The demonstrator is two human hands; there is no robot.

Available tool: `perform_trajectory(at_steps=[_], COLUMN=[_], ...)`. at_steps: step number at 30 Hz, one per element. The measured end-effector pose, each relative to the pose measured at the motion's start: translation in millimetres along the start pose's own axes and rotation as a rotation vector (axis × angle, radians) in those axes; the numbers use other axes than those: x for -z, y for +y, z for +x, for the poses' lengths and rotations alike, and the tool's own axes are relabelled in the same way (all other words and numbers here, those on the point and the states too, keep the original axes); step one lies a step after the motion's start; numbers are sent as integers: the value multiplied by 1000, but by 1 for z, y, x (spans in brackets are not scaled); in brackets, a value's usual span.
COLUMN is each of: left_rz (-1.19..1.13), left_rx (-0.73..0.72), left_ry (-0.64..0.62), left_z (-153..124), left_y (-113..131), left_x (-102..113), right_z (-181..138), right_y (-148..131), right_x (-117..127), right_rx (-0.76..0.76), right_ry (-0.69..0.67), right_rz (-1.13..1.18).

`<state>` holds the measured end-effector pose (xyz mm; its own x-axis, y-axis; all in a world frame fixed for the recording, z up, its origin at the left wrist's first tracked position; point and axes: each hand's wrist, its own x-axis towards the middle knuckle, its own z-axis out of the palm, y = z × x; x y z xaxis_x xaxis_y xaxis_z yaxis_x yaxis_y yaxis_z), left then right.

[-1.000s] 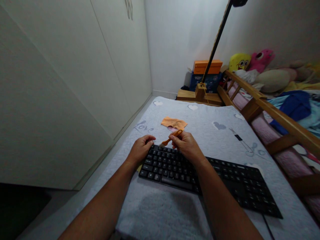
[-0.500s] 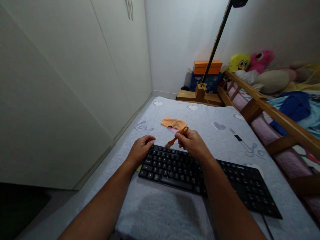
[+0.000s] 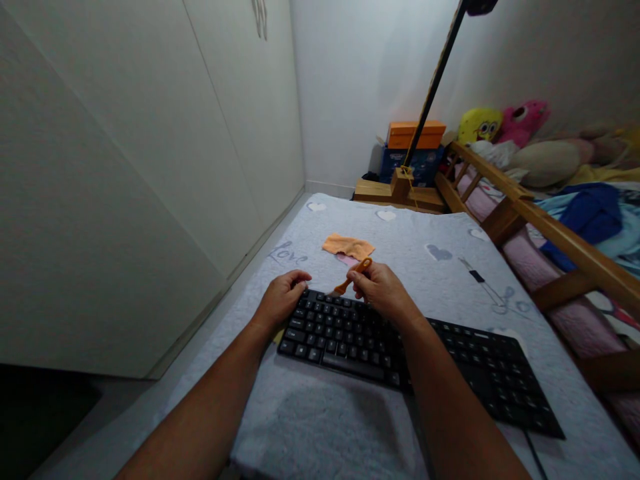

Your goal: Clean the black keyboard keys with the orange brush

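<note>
A black keyboard [image 3: 350,337] lies across a grey blanket [image 3: 425,233] printed with hearts. My left hand [image 3: 281,300] is curled over the keyboard's top left corner, gripping it. My right hand [image 3: 383,293] pinches a small orange-handled brush [image 3: 353,275], whose bristle tip points down-left at the top row of keys. Just beyond the brush, an orange cloth [image 3: 348,246] lies flat on the blanket.
White wardrobe doors [image 3: 150,167] run along the left. A wooden bed rail [image 3: 540,223] borders the right, with plush toys [image 3: 500,123] and bedding behind it. Orange and blue boxes [image 3: 415,147] and a dark pole on a wooden block [image 3: 403,183] stand at the far end.
My right hand with the brush moved right along the top key row, then came back slightly left. The left hand stayed on the keyboard's corner.
</note>
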<state>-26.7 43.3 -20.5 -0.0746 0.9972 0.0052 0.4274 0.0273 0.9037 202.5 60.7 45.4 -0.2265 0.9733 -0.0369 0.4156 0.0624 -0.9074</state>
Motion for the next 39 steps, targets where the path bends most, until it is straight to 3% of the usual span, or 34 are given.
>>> perform_trajectory(at_steps=[8,14,20,34,39], left_rz=[16,-14,-30,-18,-28], left_rx=[-9,13,21,5,10], left_ry=[2,-13,-29,-13,-7], left_z=[0,1,3,3,3], left_y=[-3,-4,-3,-8,-9], left_x=[0,1,1,0,0], right_z=[-1,2,1,-2,-1], right_y=[1,1,0,3,5], right_x=[22,-2,-16,34,35], right_rx=[16,43,24,-108,-60], right_ry=[37,49,-6,-38,19], right_rz=[11,136,31,-52,33])
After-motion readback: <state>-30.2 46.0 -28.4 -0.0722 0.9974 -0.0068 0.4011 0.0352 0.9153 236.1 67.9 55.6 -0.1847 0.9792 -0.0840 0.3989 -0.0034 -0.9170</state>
